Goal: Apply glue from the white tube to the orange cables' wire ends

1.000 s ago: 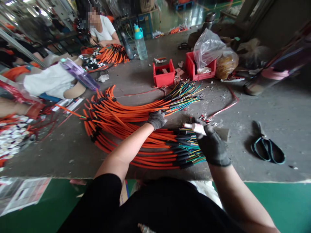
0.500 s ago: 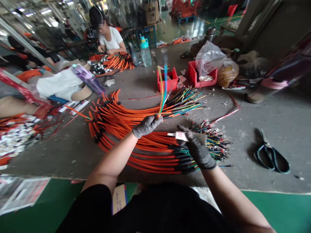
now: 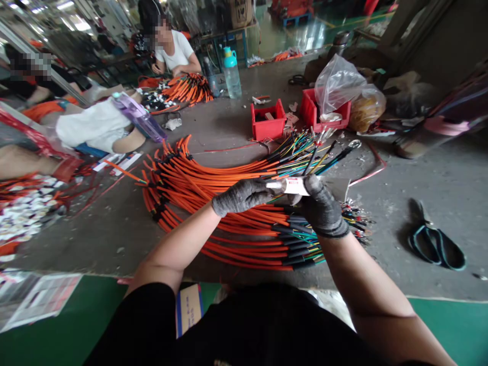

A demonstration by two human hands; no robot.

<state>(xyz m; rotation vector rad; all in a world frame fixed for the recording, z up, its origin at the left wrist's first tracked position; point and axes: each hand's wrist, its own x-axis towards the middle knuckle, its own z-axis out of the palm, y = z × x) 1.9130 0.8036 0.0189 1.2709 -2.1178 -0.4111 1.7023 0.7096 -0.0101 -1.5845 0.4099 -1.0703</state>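
Observation:
A grey glove covers my left hand (image 3: 244,195), its fingers closed at the nozzle end of a white tube (image 3: 295,186); a cable end may be in them, but this is too small to make out. My gloved right hand (image 3: 323,206) is wrapped round the tube's body, whose clear flat end sticks out to the right. Below and around both hands lies a curved bundle of orange cables (image 3: 229,223), with black sleeves and thin coloured wires at the right. Several wires with ring terminals (image 3: 354,144) rise just beyond my right hand.
Dark-handled scissors (image 3: 436,244) lie at the right. Beyond the cables stand two red bins (image 3: 269,122), plastic bags (image 3: 337,84) and a blue-capped bottle (image 3: 232,76). A purple bottle (image 3: 141,117) lies at the left. Across the table (image 3: 389,218) a person in white (image 3: 177,51) handles orange cables.
My left hand has moved right to the tube's nozzle. The upright coloured wires it held now lean to the right, beyond the tube. My right hand has lifted slightly with the tube.

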